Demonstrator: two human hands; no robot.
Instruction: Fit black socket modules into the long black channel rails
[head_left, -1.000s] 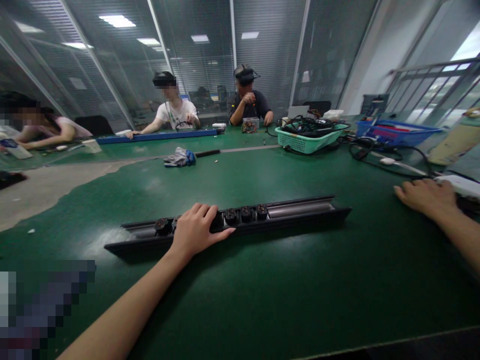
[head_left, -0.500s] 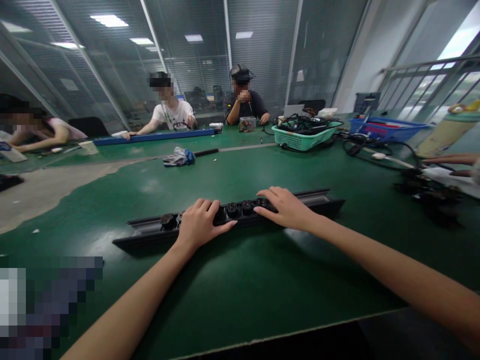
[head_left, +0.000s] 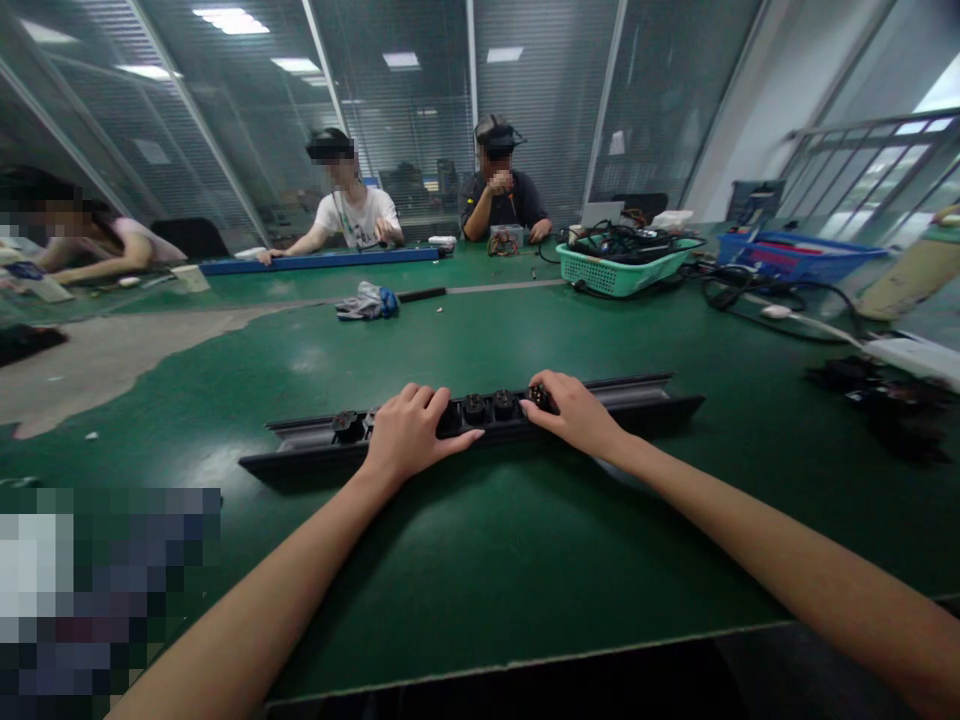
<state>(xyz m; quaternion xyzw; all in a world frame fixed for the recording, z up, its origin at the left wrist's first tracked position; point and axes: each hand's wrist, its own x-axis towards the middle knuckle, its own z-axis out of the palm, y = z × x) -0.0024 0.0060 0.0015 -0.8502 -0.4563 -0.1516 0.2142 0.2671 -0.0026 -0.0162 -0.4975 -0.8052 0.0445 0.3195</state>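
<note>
A long black channel-shaped rail (head_left: 652, 400) lies across the green table in front of me. Several round black socket-like modules sit in its trough; one module (head_left: 474, 407) is between my hands and another (head_left: 346, 427) is to the left. My left hand (head_left: 409, 430) lies over the rail left of its middle, fingers over the far side and thumb stretched along the near edge, gripping it. With thumb and fingers closed, my right hand (head_left: 574, 412) holds a black module with metal contacts (head_left: 538, 397) at the trough. Its lower part is hidden.
Gloves (head_left: 367, 302) and a black bar (head_left: 421, 295) lie beyond the rail. A green basket (head_left: 619, 272) of cables and a blue bin (head_left: 802, 262) stand at the back right. Black parts (head_left: 892, 405) lie at right. Several people sit across the table, near a blue bar (head_left: 322, 262).
My right hand's fingers have closed around a module in the rail, where they were spread before. My left hand keeps its place on the rail. The view has shifted slightly.
</note>
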